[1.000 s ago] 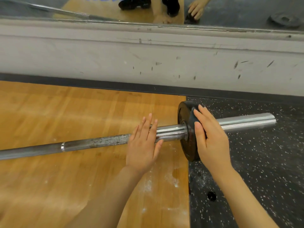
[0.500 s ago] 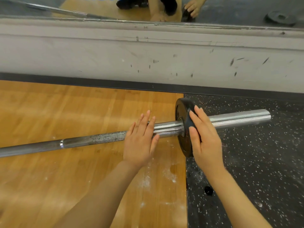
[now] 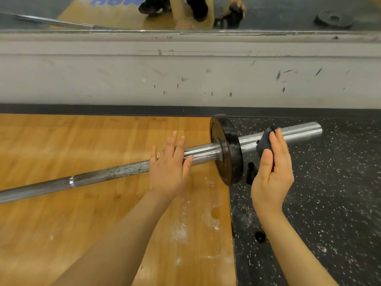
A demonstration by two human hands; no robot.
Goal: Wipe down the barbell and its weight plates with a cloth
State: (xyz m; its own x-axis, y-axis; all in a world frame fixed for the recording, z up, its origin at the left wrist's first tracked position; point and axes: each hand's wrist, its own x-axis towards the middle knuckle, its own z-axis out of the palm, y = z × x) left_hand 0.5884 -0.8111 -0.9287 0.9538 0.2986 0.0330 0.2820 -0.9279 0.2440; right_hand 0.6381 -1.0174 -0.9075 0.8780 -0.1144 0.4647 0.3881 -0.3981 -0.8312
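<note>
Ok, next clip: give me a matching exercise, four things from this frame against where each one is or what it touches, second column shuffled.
Things:
1. left hand
2. right hand
3. weight plate
4. loose plate

Places:
A. lying flat, seen in the mirror
B. holding a dark cloth beside the chrome sleeve
C. standing on the bar, at the edge of the wood floor
D. fingers straight, resting on the bar shaft

Pairs: 1-D, 2-B, 3-C, 4-A

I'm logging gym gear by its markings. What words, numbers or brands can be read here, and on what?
Blue lettering on the wood floor, seen in the mirror: reversed and cut off by the frame's top edge, not readable.
Weight plate: no readable marking.
Barbell: none visible.
</note>
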